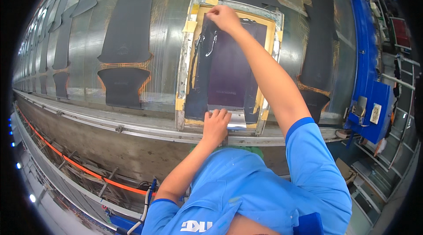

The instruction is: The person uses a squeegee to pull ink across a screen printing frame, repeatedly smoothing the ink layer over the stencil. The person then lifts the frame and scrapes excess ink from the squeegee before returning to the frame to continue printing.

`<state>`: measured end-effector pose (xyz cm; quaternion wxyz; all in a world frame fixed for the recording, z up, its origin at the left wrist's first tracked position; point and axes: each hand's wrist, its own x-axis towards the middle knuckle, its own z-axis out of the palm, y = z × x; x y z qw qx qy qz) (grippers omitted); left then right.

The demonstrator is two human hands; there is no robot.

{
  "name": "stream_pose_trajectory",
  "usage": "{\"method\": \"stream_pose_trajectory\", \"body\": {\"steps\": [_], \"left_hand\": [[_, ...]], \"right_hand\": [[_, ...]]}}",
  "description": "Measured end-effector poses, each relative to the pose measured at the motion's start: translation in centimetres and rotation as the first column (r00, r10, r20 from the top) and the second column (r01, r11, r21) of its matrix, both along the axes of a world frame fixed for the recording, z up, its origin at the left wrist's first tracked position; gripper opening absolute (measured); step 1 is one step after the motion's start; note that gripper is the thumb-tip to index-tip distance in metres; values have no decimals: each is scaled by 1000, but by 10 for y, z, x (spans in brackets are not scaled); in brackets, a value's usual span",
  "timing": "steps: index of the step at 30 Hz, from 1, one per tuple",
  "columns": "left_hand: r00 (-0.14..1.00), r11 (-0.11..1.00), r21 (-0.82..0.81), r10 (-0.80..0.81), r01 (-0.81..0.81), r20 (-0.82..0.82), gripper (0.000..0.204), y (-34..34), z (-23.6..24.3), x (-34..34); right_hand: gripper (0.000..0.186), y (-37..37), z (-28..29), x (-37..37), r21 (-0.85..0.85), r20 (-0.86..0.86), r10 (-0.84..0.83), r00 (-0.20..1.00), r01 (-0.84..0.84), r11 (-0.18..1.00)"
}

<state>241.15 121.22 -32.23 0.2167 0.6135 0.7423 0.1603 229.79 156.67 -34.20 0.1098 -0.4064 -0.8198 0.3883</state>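
Observation:
A screen-printing frame (pixel 182 65) lies on the long table in front of me, its mesh dark purple in the middle with dark, glossy smears around it. At the near end of the mesh lies a squeegee (pixel 238 119) with a pale metallic blade. My left hand (pixel 215 125) is closed over the left part of this squeegee, fingers curled on its top. My right arm reaches across the mesh, and my right hand (pixel 224 18) is over the far end of the frame with its fingers pinched together. Whatever they hold, if anything, is hidden. Yellow tape (pixel 190 26) sticks to the frame.
Dark grey cut fabric pieces (pixel 128 28) lie in rows along the shiny table, some outlined by orange marks. A metal rail (pixel 101 119) runs along its near edge. To the right stands a blue machine part (pixel 368 103). An orange cable (pixel 83 170) runs below on the left.

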Motion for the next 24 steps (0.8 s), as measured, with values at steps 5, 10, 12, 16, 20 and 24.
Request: {"method": "stream_pose_trajectory", "body": {"steps": [5,10,12,16,20,24], "left_hand": [[997,999,-49,16,-13,71,41,-2,4,-5],[995,998,-69,8,-1,101,42,1,5,-9],[992,998,-65,14,-6,122,44,2,3,-8],[993,998,-61,16,-9,121,49,7,3,-5],[996,993,-112,-14,24,90,49,17,14,-6],[999,989,-149,-1,9,52,47,21,9,-5]], "right_hand": [[25,-39,-15,-62,-178,253,15,967,32,983],[34,-41,-30,-80,-93,399,-53,916,98,991],[36,-45,-37,-86,-60,402,-107,909,143,988],[36,-50,-47,-100,-139,186,-381,906,408,902],[17,-53,-6,-81,-370,-457,-544,704,406,835],[18,-79,32,25,-472,-590,-415,693,121,873]]}}
